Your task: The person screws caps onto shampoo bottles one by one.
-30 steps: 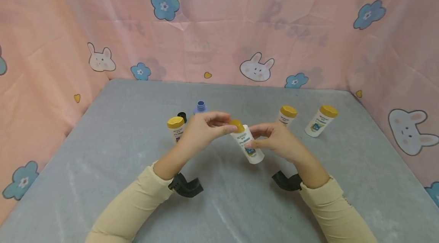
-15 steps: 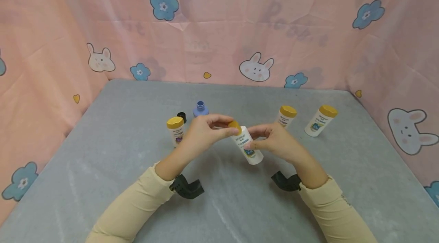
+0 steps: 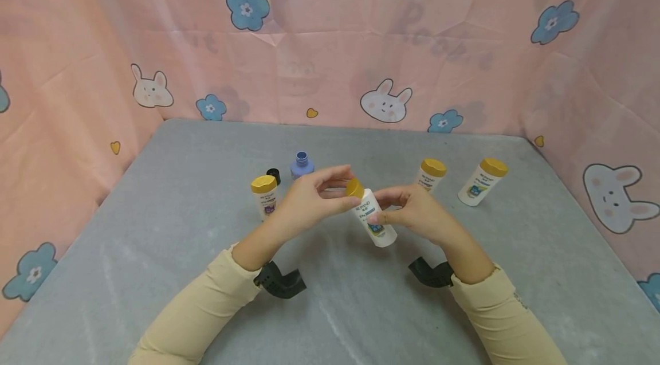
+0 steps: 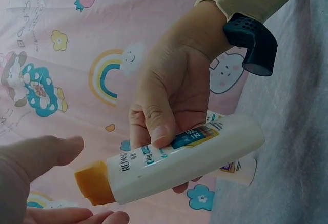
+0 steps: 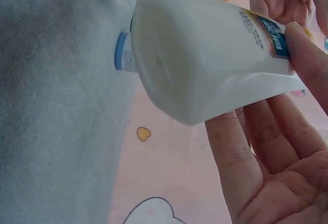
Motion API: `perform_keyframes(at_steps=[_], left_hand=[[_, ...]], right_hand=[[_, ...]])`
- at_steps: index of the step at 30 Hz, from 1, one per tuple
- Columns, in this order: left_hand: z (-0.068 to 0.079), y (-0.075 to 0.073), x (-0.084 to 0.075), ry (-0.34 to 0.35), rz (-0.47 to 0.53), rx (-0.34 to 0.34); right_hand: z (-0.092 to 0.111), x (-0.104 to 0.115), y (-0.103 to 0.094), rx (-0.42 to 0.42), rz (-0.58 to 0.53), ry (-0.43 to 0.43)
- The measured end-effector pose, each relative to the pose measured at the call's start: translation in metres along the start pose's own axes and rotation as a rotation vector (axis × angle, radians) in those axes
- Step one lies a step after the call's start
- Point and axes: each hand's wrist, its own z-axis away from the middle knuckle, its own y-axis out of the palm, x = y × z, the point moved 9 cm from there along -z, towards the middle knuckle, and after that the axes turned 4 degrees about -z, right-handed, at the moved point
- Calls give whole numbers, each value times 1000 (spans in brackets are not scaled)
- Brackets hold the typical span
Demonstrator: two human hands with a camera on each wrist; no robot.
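Note:
My right hand [image 3: 415,213] grips a small white shampoo bottle [image 3: 375,222] by its body, thumb on the label side and fingers behind. The bottle is held tilted above the table, its gold cap [image 3: 354,188] leaning up toward my left hand [image 3: 311,199]. In the left wrist view the left thumb [image 4: 61,151] and fingers stand apart on either side of the cap [image 4: 95,183], with gaps showing between them and it. The bottle's white base [image 5: 164,60] faces the right wrist camera.
On the grey table [image 3: 154,239] stand gold-capped bottles: one left [image 3: 265,196], two right [image 3: 429,175] [image 3: 482,181]. Behind the left hand are an uncapped blue bottle [image 3: 302,167] and a black cap [image 3: 275,175]. A pink patterned curtain [image 3: 309,55] encloses the table.
Half a second ago my left fingers pinched the gold cap; now they have spread off it, the fingertips lifting slightly. The right hand and the bottle have barely moved.

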Motion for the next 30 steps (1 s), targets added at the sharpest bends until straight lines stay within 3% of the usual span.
perform_keyframes(at_steps=[11, 30], left_hand=[[-1, -4, -1, -1, -45, -54], [-1, 1, -3, 39, -42, -7]], right_hand=[[0, 1, 0, 5, -5, -15], [-1, 0, 2, 15, -28, -22]])
